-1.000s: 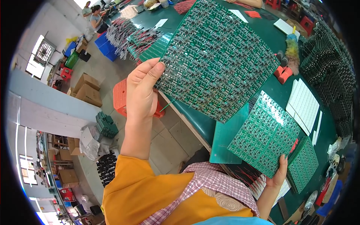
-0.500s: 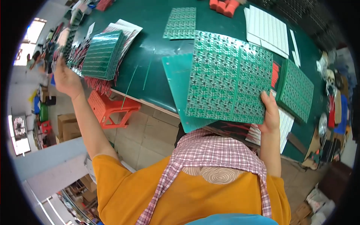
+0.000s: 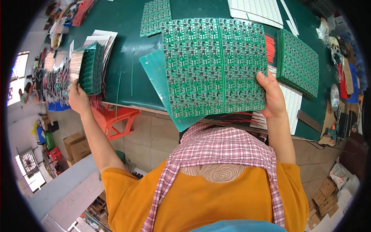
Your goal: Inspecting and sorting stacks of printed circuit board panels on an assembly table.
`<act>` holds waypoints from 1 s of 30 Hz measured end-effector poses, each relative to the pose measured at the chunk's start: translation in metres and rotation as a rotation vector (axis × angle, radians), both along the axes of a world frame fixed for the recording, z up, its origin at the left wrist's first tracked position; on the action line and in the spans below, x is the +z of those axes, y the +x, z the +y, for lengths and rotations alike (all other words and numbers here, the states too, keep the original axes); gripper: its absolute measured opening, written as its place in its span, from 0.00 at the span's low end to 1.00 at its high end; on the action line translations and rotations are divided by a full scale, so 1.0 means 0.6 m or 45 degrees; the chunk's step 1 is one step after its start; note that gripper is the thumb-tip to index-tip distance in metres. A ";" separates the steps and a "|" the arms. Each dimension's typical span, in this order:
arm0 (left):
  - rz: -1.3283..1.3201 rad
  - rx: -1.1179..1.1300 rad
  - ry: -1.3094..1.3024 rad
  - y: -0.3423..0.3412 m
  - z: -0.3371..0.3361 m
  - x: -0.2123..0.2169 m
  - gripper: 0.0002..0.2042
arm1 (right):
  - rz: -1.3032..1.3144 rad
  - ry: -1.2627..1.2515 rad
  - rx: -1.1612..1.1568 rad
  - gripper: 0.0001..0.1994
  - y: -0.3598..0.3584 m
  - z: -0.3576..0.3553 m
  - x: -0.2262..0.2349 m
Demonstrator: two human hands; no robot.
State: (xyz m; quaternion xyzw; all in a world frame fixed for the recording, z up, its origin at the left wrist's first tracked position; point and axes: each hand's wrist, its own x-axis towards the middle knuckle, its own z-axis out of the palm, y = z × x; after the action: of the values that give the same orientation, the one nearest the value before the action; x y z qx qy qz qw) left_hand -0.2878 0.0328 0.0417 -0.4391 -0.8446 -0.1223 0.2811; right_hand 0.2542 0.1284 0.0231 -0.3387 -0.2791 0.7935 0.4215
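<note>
Left hand: it's reaching way out to the left now, and its thumb and fingers look to be pinching the lower edge of a panel; left hand (image 3: 80, 101), left panel (image 3: 75, 63)
Left panel: a second ago it was hanging up in front with its parts facing the camera; now it's glaring pale right beside the left pile (image 3: 92, 71); can't tell if the two are touching
Right hand: thumb on top, fingers tucking underneath, so it's clamping the right edge of another board; right hand (image 3: 274, 96), right panel (image 3: 195, 69)
Right panel: it's facing the camera more squarely than a second ago; it's hiding part of a plain green board (image 3: 154, 73) and hanging over the table's (image 3: 127, 27) near edge
What that's meaning: the two panels are sitting well apart now, so each hand is minding its own board; that's just a read of the scene
Right pile: more panels are stacking up just right of the right hand; right pile (image 3: 297, 63), with red wires (image 3: 270, 49) lying between it and the right panel
Far panel: one more is lying beyond the right one; far panel (image 3: 155, 18)
Writing: nobody's reading anything here; the white sheets (image 3: 257, 9) are showing only tiny marks, and no brand is standing out
</note>
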 end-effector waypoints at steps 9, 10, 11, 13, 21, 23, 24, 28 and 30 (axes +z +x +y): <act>-0.123 -0.178 0.047 0.073 0.001 0.032 0.12 | 0.021 0.007 0.042 0.19 -0.002 0.005 -0.003; -0.182 -0.260 0.169 0.102 0.006 0.039 0.12 | 0.017 0.000 0.038 0.19 -0.003 0.005 -0.005; -0.513 -0.407 0.303 0.127 0.008 0.048 0.13 | 0.018 0.001 0.051 0.20 -0.002 0.006 -0.006; -1.184 -0.588 0.457 0.227 0.021 0.065 0.15 | 0.024 -0.004 0.082 0.20 -0.003 0.010 -0.010; -2.641 -0.864 0.231 0.474 0.038 0.045 0.18 | 0.129 -0.031 0.128 0.20 -0.012 0.000 -0.019; -2.676 -0.831 0.255 0.479 0.039 0.045 0.14 | 0.138 -0.020 0.142 0.20 -0.011 0.000 -0.017; -2.684 -0.810 0.244 0.481 0.038 0.046 0.13 | 0.112 -0.026 0.141 0.20 -0.010 -0.002 -0.019; -2.689 -0.830 0.227 0.483 0.043 0.047 0.11 | 0.115 -0.044 0.137 0.21 -0.005 0.004 -0.026; -2.668 -0.822 0.229 0.482 0.047 0.046 0.12 | 0.086 -0.023 0.132 0.22 -0.009 0.008 -0.026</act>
State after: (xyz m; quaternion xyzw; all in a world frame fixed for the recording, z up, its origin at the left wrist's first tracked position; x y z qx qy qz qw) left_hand 0.0014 0.0607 0.0693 -0.2957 -0.4979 -0.5633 -0.5894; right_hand 0.2488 0.1334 0.0073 -0.3008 -0.2749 0.8276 0.3861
